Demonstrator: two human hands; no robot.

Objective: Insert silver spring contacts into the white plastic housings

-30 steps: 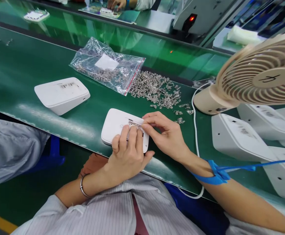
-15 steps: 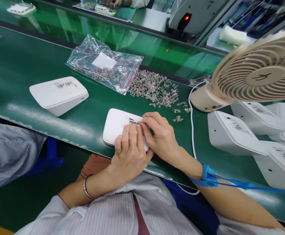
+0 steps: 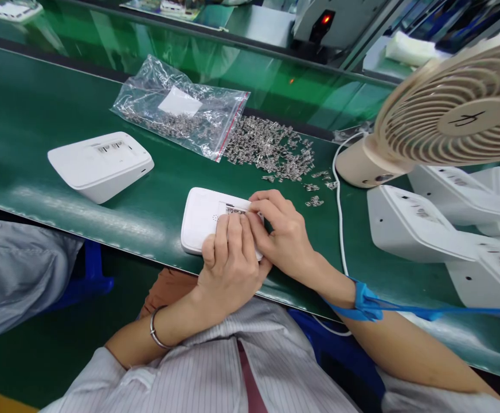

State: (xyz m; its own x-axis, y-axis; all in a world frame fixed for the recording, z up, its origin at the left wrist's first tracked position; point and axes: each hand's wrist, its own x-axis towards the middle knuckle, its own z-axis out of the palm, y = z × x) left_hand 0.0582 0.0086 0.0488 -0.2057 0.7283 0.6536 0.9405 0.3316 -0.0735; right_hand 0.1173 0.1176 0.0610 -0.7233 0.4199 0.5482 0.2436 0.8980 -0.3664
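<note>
White housing point(image 3: 199, 217): lying near the metal clip pile point(image 3: 271, 150), on the wearer's side | left hand point(image 3: 231, 274): resting bent fingers on its top, cannot tell if clasping | right hand point(image 3: 285, 234): holding thumb and forefinger close together over its recess point(image 3: 235, 210), cannot tell if pinching anything | handling: probably feeling light, stiff, slick; side walls likely offering the safest hold

bench top point(image 3: 22, 103) is plain green with whitish glare point(image 3: 138, 226) in spots, and behind it runs a shinier green strip point(image 3: 271, 86) full of reflections. past that there's a grey machine point(image 3: 353, 26) with a glowing red light point(image 3: 326, 19), and down below it's dark green floor point(image 3: 39, 355) with a yellow stripe point(image 3: 0, 400), plus a blue stool point(image 3: 93, 275).
</note>
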